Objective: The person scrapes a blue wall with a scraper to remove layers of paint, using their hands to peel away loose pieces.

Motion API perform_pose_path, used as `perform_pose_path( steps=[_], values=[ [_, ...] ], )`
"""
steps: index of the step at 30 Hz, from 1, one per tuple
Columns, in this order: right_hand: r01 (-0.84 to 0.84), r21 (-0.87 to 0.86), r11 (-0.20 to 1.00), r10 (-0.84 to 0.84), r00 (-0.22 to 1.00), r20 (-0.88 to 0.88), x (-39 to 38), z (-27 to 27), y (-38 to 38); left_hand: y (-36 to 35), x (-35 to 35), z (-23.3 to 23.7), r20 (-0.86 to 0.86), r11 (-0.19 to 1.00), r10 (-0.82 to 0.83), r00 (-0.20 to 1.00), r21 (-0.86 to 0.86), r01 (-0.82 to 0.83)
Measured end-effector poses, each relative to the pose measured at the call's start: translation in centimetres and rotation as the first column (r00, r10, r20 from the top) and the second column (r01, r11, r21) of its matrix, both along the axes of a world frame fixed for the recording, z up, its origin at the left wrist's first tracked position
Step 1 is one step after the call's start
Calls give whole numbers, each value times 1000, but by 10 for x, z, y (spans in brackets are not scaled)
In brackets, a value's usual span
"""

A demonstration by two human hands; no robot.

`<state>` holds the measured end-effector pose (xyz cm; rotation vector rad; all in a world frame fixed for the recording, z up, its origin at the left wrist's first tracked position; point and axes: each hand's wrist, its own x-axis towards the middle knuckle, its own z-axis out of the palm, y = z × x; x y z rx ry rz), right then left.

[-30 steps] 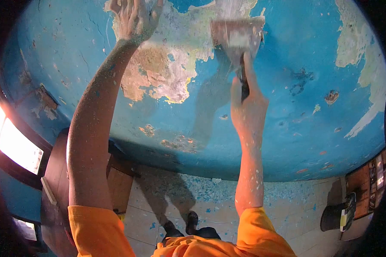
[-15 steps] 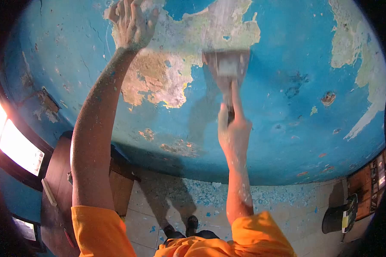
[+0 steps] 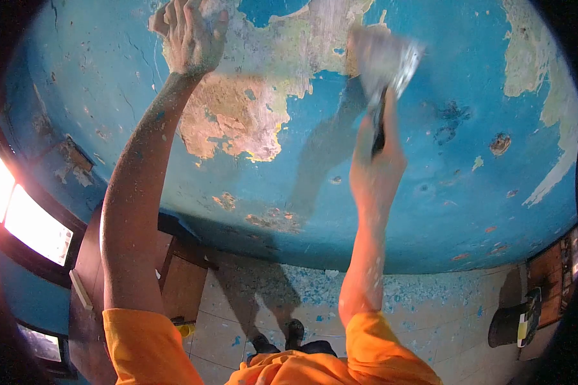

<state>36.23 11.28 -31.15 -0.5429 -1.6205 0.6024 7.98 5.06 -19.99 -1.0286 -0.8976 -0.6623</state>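
Note:
My right hand (image 3: 379, 160) grips the dark handle of a wide scraper (image 3: 385, 61), its metal blade pointing up and blurred by motion. The blade is over the blue wall (image 3: 250, 199), just right of a pale patch of bared plaster (image 3: 289, 51). Whether the blade touches the wall is not clear. At the upper left my left hand (image 3: 189, 38) rests on the wall with its fingers spread a little, holding nothing. Below it lies a rough brownish patch (image 3: 231, 119).
Blue paint flakes (image 3: 321, 292) litter the tiled floor (image 3: 430, 340). Wooden furniture (image 3: 183, 282) and a bright window (image 3: 35, 224) are at the left. A dark object with a pale label (image 3: 523, 324) and a wooden piece (image 3: 549, 282) stand at the right.
The scraper and my right hand have moved right and the blade has gone up, tilting to the right. My left hand stays on the wall. The view has shifted slightly.

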Motion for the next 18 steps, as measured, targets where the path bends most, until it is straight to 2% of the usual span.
perform_pose_path(
  steps=[2,3,4,5,6,7,9,10,11,13,14,15,16,17,18],
  values=[
    [-14,-27,1000,15,999,31,2,16,-1,3,-9,4,-20,1000,-3,1000,5,3],
    [-23,-51,998,26,998,63,3,20,-1,5,-12,6,-110,997,-82,991,-1,82],
    [-28,-42,999,31,998,54,5,-1,-1,5,-15,9,-202,988,-154,967,-7,156],
    [-17,48,999,14,997,76,8,-43,-2,3,-11,10,-215,989,-148,965,-4,151],
    [-9,143,990,-5,995,99,8,-64,0,1,0,8,-100,997,-82,992,3,83],
    [-18,149,989,3,995,101,8,-56,-1,-3,6,4,28,1000,-14,1000,-2,14],
    [2,-19,1000,3,974,227,13,-30,-12,-3,2,3,45,1000,12,999,-15,-12],
    [5,-32,999,3,970,243,12,-10,-12,-3,4,-1,58,999,33,998,-14,-32],
    [-28,-18,999,31,976,215,7,15,-8,-2,17,-3,52,1000,-21,998,-6,21],
    [-60,0,998,58,980,190,9,29,-10,-7,67,-39,317,987,15,948,149,-65],
    [-71,46,996,63,986,152,8,30,-11,4,36,-84,225,930,362,905,-26,-366],
    [-84,95,992,73,991,111,6,32,-14,-14,132,-72,738,955,-149,658,-64,288],
    [-90,109,990,78,991,107,4,32,-17,-8,162,-85,858,845,-240,453,-45,533],
    [-145,48,988,141,986,87,3,30,-21,-1,177,-93,940,678,-267,213,26,734],
    [-200,-15,980,200,977,69,2,28,-22,9,186,-89,975,580,-219,-42,165,798]
  ],
)
